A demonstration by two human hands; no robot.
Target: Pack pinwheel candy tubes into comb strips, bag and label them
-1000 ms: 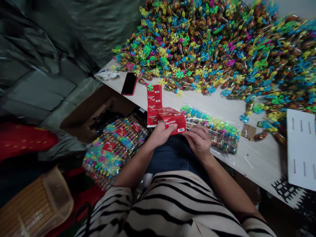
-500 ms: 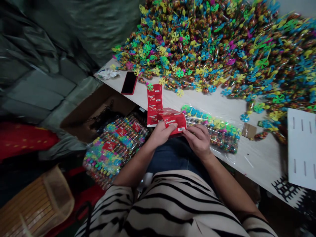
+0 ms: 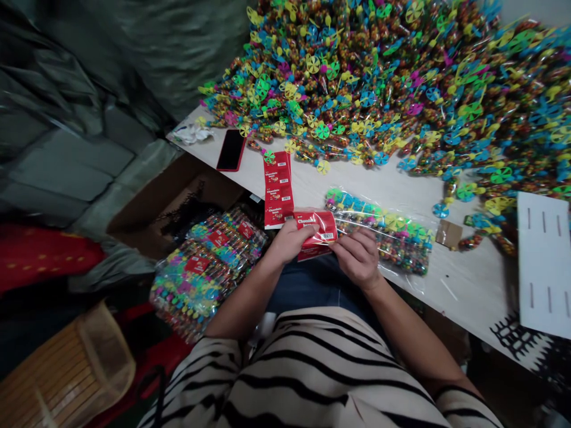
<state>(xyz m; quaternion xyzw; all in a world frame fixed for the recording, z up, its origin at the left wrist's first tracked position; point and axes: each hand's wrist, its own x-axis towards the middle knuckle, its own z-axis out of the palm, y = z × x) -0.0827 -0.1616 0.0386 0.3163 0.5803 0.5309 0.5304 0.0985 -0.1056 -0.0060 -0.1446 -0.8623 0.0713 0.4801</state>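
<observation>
My left hand is closed on a red sticker strip printed "Chocolate bean", its thumb lying on the printed face. At the strip's right corner the fingertips of my right hand pinch the edge. Part of the strip folds down below the fingers. Just beyond my left hand, a second red label strip lies flat on the table. To the right of the held strip is a clear bag with a row of bead-filled tubes topped by colourful fans; my right hand overlaps its near left side.
A big heap of fan-topped candy tubes covers the table's far side. A phone lies at left. Filled bags with red labels are stacked below the table edge. A slotted white board and a brown cardboard piece are at right.
The held strip, arched upward before, now lies flatter, with a red section hanging below it. My right hand has shifted slightly downward, still at the strip's corner.
</observation>
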